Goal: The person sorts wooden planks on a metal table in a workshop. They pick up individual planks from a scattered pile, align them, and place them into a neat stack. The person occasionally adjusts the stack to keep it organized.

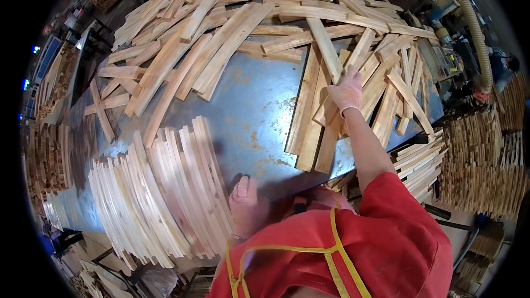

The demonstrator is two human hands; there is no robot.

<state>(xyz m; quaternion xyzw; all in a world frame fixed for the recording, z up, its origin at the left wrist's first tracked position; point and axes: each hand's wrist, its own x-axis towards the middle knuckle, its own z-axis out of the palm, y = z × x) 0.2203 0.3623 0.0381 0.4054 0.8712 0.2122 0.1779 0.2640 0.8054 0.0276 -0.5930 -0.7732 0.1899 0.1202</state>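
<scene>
My right hand (348, 89), in a thin translucent glove, reaches out to the right half of the metal table. Its fingers are closed round the near end of a pale wooden strip (324, 47), which points away to the far left over other pieces. My gloved left hand (243, 201) is by the table's front edge, slightly blurred. Its fingers are curled together and no strip shows in them. Just left of it lies a neat row of pale wooden strips (160, 193), side by side. Several browner boards (305, 113) lie below my right hand.
A loose heap of wooden strips (232, 27) covers the far part of the metal table (243, 96). Stacked wood (469, 160) stands at the right, with more stacks (47, 160) at the left. A ribbed hose (475, 27) curves down at the far right.
</scene>
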